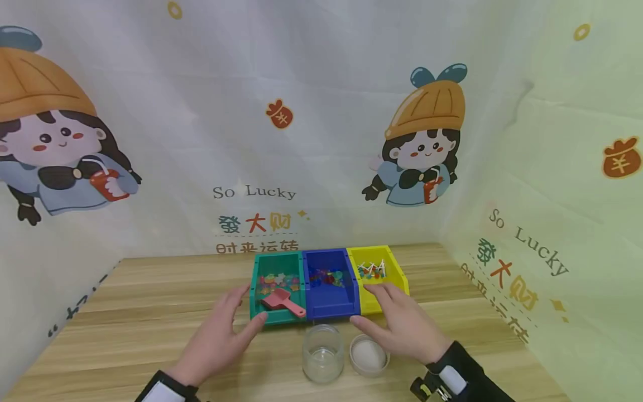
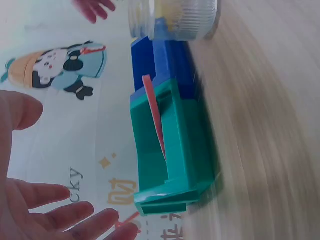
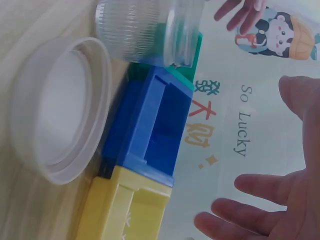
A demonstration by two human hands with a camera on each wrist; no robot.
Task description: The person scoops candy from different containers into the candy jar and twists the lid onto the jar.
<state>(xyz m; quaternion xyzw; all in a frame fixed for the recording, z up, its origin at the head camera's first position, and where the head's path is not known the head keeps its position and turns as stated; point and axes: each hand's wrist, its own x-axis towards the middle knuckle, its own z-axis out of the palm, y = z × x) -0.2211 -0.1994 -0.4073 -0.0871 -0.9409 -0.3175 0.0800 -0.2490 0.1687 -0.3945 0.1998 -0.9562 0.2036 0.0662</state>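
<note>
Three joined bins stand in a row on the table. The green bin (image 1: 278, 318) holds colourful star-like pieces (image 1: 279, 281) and a pink scoop (image 1: 283, 302). Shiny coloured beads (image 1: 327, 277) lie in the blue bin (image 1: 331, 310), and white sticks with coloured ends (image 1: 372, 269) in the yellow bin (image 1: 370, 304). In front are a clear ribbed jar (image 1: 323, 357), upright and lidless, and a white lid (image 1: 369, 355), hollow side up. My left hand (image 1: 219, 330) is spread left of the green bin, holding nothing. My right hand (image 1: 404, 325) hovers by the yellow bin and lid, fingers extended, holding nothing.
A pale printed cloth (image 1: 326, 139) hangs behind the wooden table (image 1: 186, 290) and along both its sides. The bins stand close to the back cloth.
</note>
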